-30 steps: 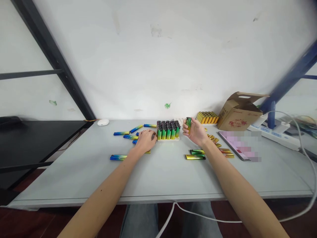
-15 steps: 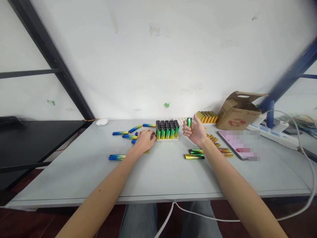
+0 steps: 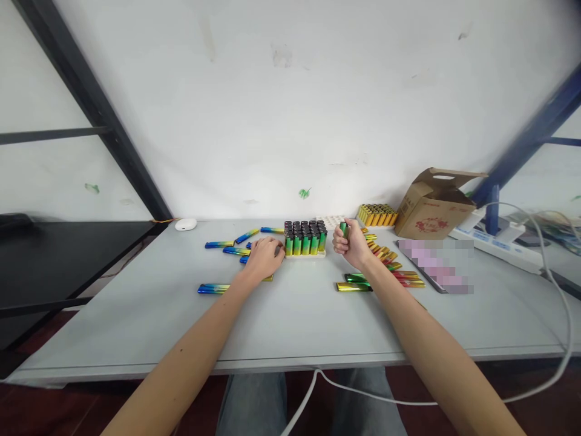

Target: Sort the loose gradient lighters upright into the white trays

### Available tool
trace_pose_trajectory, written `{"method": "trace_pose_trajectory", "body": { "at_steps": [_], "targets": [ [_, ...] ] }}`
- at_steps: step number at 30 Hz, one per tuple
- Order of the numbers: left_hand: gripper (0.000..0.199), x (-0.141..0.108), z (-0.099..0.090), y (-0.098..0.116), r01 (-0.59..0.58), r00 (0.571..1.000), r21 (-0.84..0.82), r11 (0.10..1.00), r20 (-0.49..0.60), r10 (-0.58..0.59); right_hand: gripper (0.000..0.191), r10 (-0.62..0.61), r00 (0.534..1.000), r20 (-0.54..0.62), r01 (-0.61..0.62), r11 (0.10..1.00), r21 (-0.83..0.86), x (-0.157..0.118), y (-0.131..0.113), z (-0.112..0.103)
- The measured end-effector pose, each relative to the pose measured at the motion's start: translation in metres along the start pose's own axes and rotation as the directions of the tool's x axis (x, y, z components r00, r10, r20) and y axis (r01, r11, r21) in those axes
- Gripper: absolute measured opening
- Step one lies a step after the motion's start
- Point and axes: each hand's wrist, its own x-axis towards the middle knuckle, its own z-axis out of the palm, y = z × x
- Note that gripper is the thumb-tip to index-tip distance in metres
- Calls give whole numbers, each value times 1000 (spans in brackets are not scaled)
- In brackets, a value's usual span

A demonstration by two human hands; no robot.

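Note:
My right hand (image 3: pixel 353 243) is closed round an upright green lighter (image 3: pixel 344 229), its thumb near the top end. My left hand (image 3: pixel 264 257) is curled low over the table, its fingers round a lighter whose dark end (image 3: pixel 278 249) shows at the fingertips; the rest is hidden. Just right of it, a white rack (image 3: pixel 313 256) holds rows of green-yellow lighters (image 3: pixel 306 242) standing with black tops up. Blue-yellow lighters (image 3: pixel 213 289) lie scattered to the left. Under and beside my right forearm lie green-yellow lighters (image 3: pixel 354 287) and red-gold lighters (image 3: pixel 408 278).
At the back stand a white holed rack (image 3: pixel 329 221) and a rack of golden lighters (image 3: pixel 377 215). An open cardboard box (image 3: pixel 431 212), a phone-like slab (image 3: pixel 433 266) and a white power strip (image 3: pixel 503 245) are on the right. A white earbud case (image 3: pixel 186 224) sits back left. A white cable (image 3: pixel 567 339) hangs over the right side.
My right hand has closed more tightly round the green lighter, with its thumb moved in to the top end. My left hand stays by the rack.

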Motion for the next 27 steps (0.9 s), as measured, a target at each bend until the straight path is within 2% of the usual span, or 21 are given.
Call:
{"method": "trace_pose_trajectory", "body": {
  "at_steps": [7,12,15,18,20,23,27],
  "targets": [
    [25,-1,-1,1,0,1000,-12,1000,8,0,45,-32,999,32,32,999,8,-3,-2,0],
    [25,-1,0,0,-3,1000,-4,1000,3,3,44,-128,988,89,133,990,-47,-4,-7,-3],
    [25,0,1,0,1,1000,3,1000,4,-1,37,-234,972,32,237,962,-133,-2,-8,-9],
    [25,0,0,0,1,1000,8,1000,6,-1,31,-414,910,-27,385,867,-317,0,-9,-14],
    [25,0,0,0,1,1000,11,1000,8,-1,28,-488,872,26,446,773,-452,-2,-11,-17],
    [25,0,0,0,0,1000,13,1000,8,0,26,-496,856,146,479,652,-588,-6,-13,-19],
    [26,0,1,0,0,1000,6,1000,3,0,27,-496,842,209,498,570,-653,-8,-13,-21]
  ]
}}
